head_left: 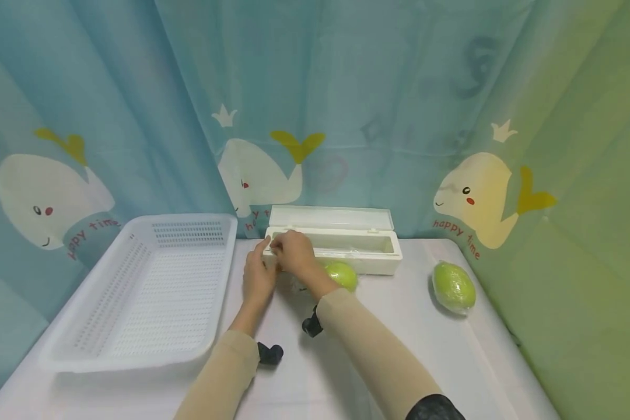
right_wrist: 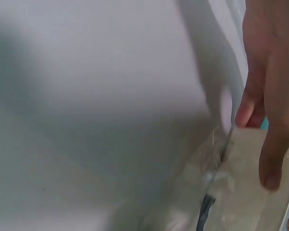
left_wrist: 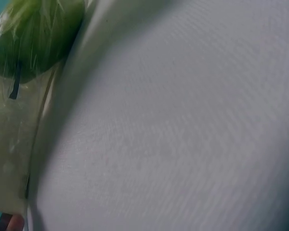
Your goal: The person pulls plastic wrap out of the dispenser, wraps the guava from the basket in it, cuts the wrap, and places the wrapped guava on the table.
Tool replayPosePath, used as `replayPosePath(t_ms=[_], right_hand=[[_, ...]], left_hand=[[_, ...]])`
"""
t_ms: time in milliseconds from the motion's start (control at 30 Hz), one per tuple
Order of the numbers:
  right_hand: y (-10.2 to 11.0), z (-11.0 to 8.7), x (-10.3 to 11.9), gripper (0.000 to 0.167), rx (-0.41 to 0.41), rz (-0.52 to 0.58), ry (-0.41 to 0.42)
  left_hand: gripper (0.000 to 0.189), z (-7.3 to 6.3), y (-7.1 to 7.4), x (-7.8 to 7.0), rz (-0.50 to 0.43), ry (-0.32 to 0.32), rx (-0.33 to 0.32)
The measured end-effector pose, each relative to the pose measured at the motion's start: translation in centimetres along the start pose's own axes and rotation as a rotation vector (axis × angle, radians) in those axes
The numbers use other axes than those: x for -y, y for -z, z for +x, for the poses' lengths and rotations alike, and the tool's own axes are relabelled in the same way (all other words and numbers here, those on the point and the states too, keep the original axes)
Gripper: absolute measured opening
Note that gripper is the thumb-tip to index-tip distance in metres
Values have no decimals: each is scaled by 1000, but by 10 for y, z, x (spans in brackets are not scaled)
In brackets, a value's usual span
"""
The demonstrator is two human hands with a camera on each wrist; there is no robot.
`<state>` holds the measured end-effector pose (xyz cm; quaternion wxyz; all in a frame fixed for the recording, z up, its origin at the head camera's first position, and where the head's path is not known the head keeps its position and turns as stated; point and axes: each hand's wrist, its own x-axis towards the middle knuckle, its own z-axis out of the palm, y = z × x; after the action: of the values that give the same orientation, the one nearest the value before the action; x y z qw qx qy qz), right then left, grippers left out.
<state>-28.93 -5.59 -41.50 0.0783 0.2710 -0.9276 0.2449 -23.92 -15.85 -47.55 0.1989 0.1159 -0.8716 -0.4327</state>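
Note:
A long white plastic box (head_left: 357, 265) stands by the curtain, its lid (head_left: 331, 218) raised. My left hand (head_left: 258, 277) holds the box's left end; in the right wrist view its thumb (right_wrist: 271, 168) lies on the front face. My right hand (head_left: 294, 252) bends over the same end, fingertips at the rim; whatever they pinch is hidden. Below my right wrist, a green fruit (head_left: 342, 275) in clear plastic lies against the box's front, partly covered by the forearm. A dark strip (left_wrist: 15, 82) shows on its wrapping in the left wrist view.
A large white perforated basket (head_left: 223, 286) stands to the left of my arms. Another green fruit (head_left: 454, 287), wrapped in clear film, lies near the table's right edge. A blue-green curtain (head_left: 346, 116) with whale prints hangs right behind the table (head_left: 399, 326).

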Motion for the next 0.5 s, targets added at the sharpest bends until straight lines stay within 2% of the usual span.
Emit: replayPosePath(t_ms=[300, 433, 500], right_hand=[[-10, 1, 13, 16, -3, 9, 10], [2, -8, 0, 28, 30, 35, 68], [13, -17, -13, 32, 7, 59, 111]], left_hand=[[65, 0, 2, 2, -12, 26, 0], [76, 2, 1, 4, -20, 24, 39], [80, 2, 2, 4, -23, 7, 70]])
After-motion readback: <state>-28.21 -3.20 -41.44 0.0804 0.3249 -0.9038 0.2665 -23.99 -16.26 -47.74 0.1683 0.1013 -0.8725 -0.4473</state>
